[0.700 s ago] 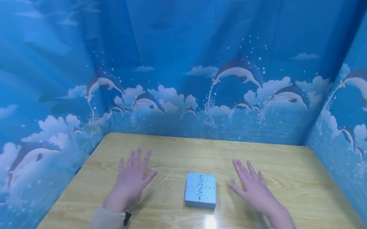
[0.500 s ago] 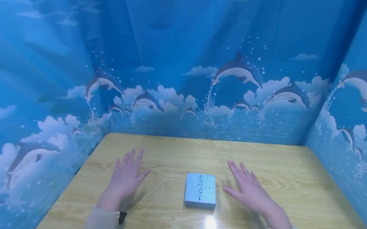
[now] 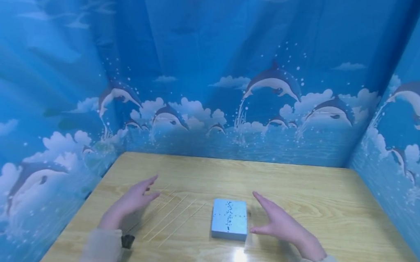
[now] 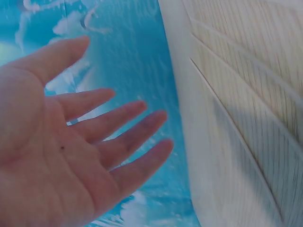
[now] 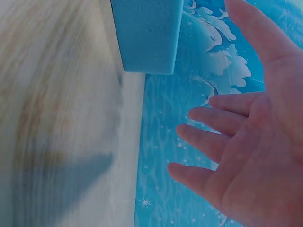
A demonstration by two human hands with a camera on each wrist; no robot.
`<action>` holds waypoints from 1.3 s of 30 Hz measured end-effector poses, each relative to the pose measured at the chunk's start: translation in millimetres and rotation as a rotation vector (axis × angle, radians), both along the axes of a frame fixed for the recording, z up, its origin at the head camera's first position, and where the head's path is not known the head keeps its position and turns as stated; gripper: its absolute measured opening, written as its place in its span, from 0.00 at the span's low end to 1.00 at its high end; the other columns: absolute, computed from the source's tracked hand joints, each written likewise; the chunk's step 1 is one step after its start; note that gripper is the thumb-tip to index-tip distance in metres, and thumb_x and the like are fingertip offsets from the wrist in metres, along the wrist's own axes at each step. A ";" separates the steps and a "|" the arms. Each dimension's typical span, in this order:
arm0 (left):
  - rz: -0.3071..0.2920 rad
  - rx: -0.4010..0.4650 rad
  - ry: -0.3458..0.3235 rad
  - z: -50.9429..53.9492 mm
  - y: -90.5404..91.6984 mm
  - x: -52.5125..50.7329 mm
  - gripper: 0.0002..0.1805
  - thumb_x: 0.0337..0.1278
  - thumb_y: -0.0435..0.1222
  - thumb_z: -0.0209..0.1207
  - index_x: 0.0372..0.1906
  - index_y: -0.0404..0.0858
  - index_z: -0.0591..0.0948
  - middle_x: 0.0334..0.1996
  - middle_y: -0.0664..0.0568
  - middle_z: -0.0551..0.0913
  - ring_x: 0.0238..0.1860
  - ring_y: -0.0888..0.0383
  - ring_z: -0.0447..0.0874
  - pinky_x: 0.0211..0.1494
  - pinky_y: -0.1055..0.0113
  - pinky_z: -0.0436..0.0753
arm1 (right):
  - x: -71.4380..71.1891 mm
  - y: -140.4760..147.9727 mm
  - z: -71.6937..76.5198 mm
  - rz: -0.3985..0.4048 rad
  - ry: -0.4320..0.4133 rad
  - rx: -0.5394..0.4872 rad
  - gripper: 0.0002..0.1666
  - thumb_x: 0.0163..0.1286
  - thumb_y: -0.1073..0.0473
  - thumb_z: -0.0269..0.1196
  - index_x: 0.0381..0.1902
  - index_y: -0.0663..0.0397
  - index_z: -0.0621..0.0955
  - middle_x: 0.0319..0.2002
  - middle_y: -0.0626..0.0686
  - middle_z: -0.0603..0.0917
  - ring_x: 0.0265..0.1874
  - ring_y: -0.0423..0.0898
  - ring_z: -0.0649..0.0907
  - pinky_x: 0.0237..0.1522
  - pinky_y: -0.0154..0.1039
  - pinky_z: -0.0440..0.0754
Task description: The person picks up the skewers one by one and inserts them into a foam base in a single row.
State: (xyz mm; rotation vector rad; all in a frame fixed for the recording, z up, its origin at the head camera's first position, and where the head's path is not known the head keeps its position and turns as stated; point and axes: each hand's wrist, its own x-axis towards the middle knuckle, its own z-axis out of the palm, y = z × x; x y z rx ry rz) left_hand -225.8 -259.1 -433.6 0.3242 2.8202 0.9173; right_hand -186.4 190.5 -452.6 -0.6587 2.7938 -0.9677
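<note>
A light-blue foam-like block (image 3: 230, 215) with dark holes or dots on its top sits mid-table. To its right my right hand (image 3: 283, 224) hovers palm inward, thumb and fingers spread apart; the right wrist view confirms an empty palm (image 5: 255, 156) beside the block's side (image 5: 147, 38). Several thin wooden sticks (image 3: 173, 220) lie slanting and roughly parallel on the left. My left hand (image 3: 130, 203) is held just left of them, fingers extended and holding nothing. In the left wrist view some sticks (image 4: 236, 127) lie apart from the fingers.
The wooden table (image 3: 206, 176) is enclosed at the back and both sides by blue curtains (image 3: 207, 65) printed with dolphins and clouds. A bright light reflection falls on the tabletop in front of the block.
My left hand has moved left and turned from palm down to palm inward, uncovering more of the sticks. My right hand has also turned inward and shifted slightly left, nearer the block.
</note>
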 end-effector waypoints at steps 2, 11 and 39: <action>0.007 0.013 -0.037 0.8 -8.8 -5.3 0.34 0.71 0.42 0.55 0.74 0.30 0.60 0.67 0.29 0.69 0.62 0.32 0.73 0.64 0.41 0.77 | -1.1 -2.8 -1.4 0.008 -0.012 -0.009 0.66 0.48 0.44 0.76 0.76 0.62 0.55 0.74 0.65 0.61 0.70 0.67 0.67 0.71 0.64 0.63; -0.006 0.200 -0.321 -2.0 -35.9 -23.8 0.26 0.68 0.35 0.56 0.64 0.22 0.70 0.45 0.36 0.83 0.39 0.52 0.84 0.43 0.58 0.88 | -6.1 -9.3 -11.3 0.047 -0.005 0.016 0.68 0.41 0.49 0.79 0.74 0.67 0.57 0.72 0.67 0.64 0.69 0.67 0.68 0.71 0.63 0.65; 0.189 0.160 -0.305 -27.4 -26.3 -45.9 0.11 0.44 0.24 0.70 0.35 0.28 0.81 0.28 0.48 0.83 0.24 0.60 0.82 0.31 0.67 0.87 | -12.1 -19.8 -22.0 0.056 -0.009 0.021 0.66 0.38 0.48 0.81 0.71 0.67 0.63 0.68 0.66 0.71 0.67 0.64 0.72 0.68 0.61 0.71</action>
